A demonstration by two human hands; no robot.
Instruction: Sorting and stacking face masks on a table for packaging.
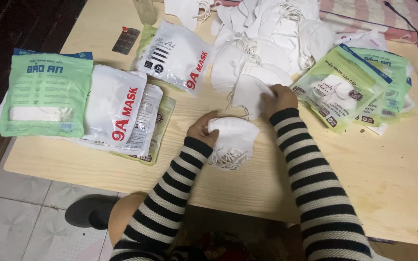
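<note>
My left hand (pixel 200 129) grips a small stack of folded white face masks (pixel 233 140) with their ear loops hanging below, just above the wooden table (pixel 393 179). My right hand (pixel 279 96) reaches further back and pinches a single white mask (pixel 250 93) at the near edge of a large loose pile of white masks (pixel 267 43). Both arms wear black and white striped sleeves.
Sealed mask packets lie at the left: a green one (pixel 44 94) and white ones with red lettering (pixel 114 108), (pixel 177 55). More green packets (pixel 349 89) sit stacked at the right. A dark blister strip (pixel 126 40) lies at the back left. Tiled floor and a dark shoe (pixel 90 212) lie below.
</note>
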